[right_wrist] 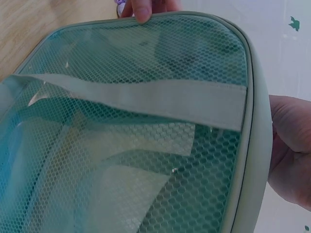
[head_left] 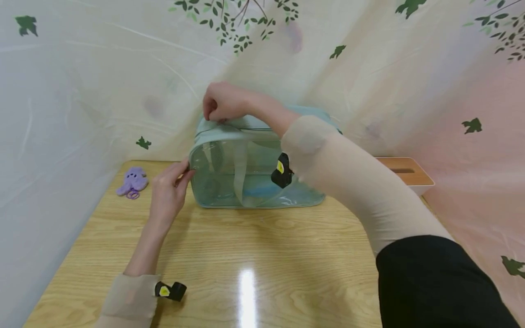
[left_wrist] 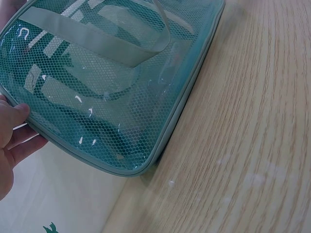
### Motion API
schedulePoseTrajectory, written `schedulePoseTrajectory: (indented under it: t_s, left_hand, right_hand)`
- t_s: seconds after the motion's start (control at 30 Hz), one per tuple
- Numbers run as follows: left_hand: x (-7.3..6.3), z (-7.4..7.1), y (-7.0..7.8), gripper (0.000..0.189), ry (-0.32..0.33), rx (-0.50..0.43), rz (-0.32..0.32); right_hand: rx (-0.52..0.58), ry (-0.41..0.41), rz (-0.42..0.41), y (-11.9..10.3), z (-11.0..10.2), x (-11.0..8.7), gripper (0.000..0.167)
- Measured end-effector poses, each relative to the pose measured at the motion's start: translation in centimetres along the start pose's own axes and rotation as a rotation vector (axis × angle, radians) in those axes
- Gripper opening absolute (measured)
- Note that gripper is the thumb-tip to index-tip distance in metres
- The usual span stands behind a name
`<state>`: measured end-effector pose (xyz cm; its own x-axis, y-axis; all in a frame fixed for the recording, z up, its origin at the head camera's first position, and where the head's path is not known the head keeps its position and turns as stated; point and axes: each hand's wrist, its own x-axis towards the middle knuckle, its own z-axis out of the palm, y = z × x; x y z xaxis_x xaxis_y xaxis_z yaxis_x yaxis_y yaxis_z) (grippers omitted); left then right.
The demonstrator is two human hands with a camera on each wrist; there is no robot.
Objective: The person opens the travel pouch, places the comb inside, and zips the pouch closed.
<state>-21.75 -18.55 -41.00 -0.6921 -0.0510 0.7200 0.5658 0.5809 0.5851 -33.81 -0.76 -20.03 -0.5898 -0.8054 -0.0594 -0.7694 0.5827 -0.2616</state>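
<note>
A mint-green zip bag (head_left: 262,182) with clear, mesh-patterned sides and a pale strap (head_left: 240,173) stands upright on the table. My left hand (head_left: 168,189) pinches its left edge, thumb on the front face and fingers behind, as the left wrist view also shows. Over the top left of the bag, my right hand (head_left: 225,100) has its fingers curled down at the zip seam (head_left: 258,130). What those fingertips grip is hidden by the hand. In the right wrist view, the right hand (right_wrist: 294,150) shows beyond the bag's top rim.
A purple plush toy (head_left: 134,178) with a ring lies on the table to the left of my left hand. Behind my right forearm, a white box with a wooden slotted lid (head_left: 410,166) stands at the right. A leaf-printed curtain (head_left: 143,82) hangs close behind the bag.
</note>
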Motion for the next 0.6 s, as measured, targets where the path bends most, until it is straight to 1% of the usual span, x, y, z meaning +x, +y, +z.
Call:
schedulePoseTrajectory:
  t_s: [0.17,0.3,0.43,0.5,0.6]
  left_hand:
    - [0.0,0.0,-0.1,0.029,-0.005,0.01,0.005]
    - [0.0,0.0,-0.1,0.029,-0.009,0.017,0.004]
    - [0.0,0.0,-0.1,0.03,-0.007,0.013,0.006]
    - [-0.1,0.0,-0.1,0.03,-0.005,0.011,0.008]
    - [0.0,0.0,0.0,0.03,-0.004,0.009,0.007]
  right_hand:
    - [0.056,0.019,0.011,0.8,-0.3,-0.5,0.016]
    - [0.145,0.033,0.029,1.4,-0.5,-1.1,0.01]
    - [0.229,0.06,0.03,2.0,-0.6,-1.6,0.007]
    - [0.24,0.067,0.027,2.3,-0.7,-1.8,0.008]
    - [0.229,0.068,0.021,2.8,-0.8,-2.0,0.011]
